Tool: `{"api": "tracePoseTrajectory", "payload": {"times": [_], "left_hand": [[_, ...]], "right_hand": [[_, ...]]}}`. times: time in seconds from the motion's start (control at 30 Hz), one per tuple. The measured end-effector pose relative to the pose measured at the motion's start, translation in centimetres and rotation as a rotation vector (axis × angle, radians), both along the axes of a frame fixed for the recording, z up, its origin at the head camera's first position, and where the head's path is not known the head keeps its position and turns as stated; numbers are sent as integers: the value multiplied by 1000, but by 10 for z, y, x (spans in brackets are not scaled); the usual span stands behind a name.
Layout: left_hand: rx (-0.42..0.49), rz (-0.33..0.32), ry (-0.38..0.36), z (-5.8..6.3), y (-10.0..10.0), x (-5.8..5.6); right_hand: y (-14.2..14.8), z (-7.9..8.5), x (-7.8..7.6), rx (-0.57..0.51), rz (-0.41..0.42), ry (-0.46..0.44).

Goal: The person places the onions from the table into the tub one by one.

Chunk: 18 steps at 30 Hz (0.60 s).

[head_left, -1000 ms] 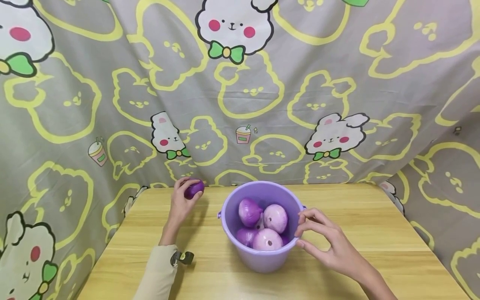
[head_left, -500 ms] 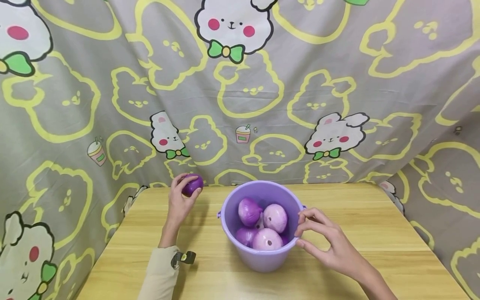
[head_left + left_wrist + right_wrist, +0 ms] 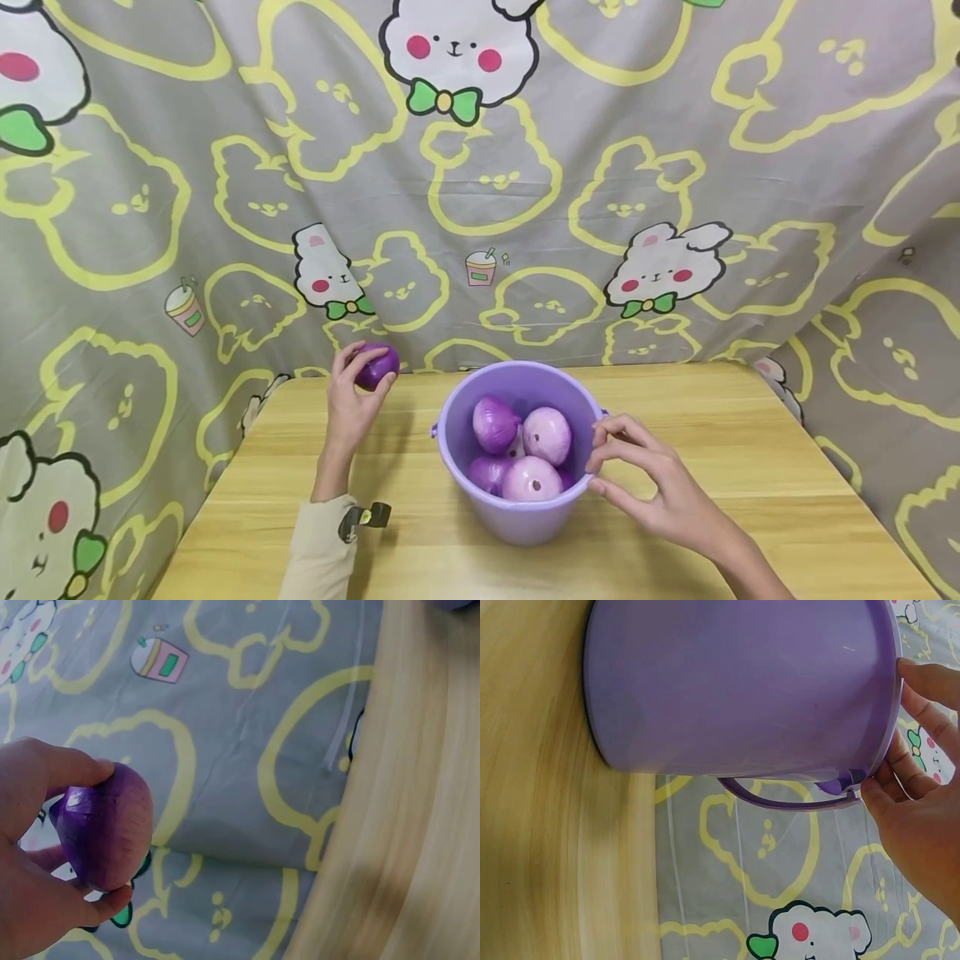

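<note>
A purple onion [image 3: 377, 367] is gripped between the thumb and fingers of my left hand [image 3: 352, 404], held up above the far left of the table. Its pointed end and a paler side show in the left wrist view, where the onion [image 3: 109, 825] is held from the left. My right hand [image 3: 660, 483] pinches the right rim of a lilac bucket [image 3: 521, 521], thumb outside. Inside the bucket lie several onions, among them a dark purple onion [image 3: 495, 425] and a paler onion [image 3: 532, 480]. Those at the bottom are partly hidden.
The bucket stands on a wood-grain table [image 3: 712, 442]. A grey patterned curtain [image 3: 525, 208] hangs behind the table's back edge and along both sides. The bucket's handle [image 3: 795, 804] hangs down its far side in the right wrist view.
My left hand has lifted the onion a little and shifted slightly left. My right hand keeps its pinch on the bucket rim, and the head view has turned slightly.
</note>
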<state>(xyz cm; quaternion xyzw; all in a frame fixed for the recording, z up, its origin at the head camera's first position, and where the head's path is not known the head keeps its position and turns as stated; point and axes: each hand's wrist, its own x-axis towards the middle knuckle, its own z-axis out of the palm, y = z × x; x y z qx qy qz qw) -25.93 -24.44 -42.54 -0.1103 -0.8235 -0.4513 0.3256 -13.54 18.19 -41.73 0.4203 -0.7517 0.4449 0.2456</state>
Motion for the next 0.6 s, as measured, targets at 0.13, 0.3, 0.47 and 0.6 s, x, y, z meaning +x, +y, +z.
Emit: {"api": "tracePoseTrajectory", "payload": {"times": [0.13,0.3,0.47,0.6], "left_hand": [[-16,-6,20,7,2,5],[-32,-9,65,18,3,11],[-21,-14,89,22,4,15],[-9,-14,95,24,5,18]], "right_hand": [[0,0,0,-4,2,5],[-1,0,1,-3,-5,1],[0,-1,0,2,-8,2],[1,0,-1,5,-6,6]]}}
